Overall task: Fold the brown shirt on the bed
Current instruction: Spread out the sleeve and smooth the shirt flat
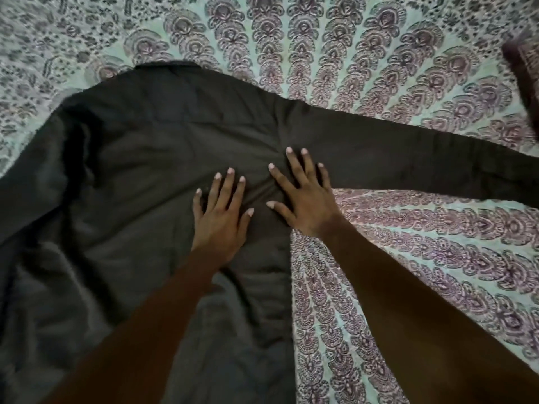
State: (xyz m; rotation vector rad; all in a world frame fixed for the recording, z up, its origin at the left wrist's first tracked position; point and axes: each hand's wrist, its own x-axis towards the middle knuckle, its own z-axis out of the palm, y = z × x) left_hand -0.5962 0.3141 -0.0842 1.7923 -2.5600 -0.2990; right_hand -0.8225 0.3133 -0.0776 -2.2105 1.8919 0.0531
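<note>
The dark brown shirt [131,170] lies spread flat on the bed, collar at the far side and one long sleeve [423,167] stretched out to the right. My left hand [220,217] presses flat on the shirt's body with fingers spread. My right hand [303,199] lies flat beside it, fingers straight, near where the right sleeve joins the body. Neither hand grips cloth. The shirt's left sleeve runs off toward the left edge of the view.
The bed is covered by a pale green sheet [408,258] with a purple paisley fan pattern. A dark patterned object [522,62], blurred, sits at the far right edge.
</note>
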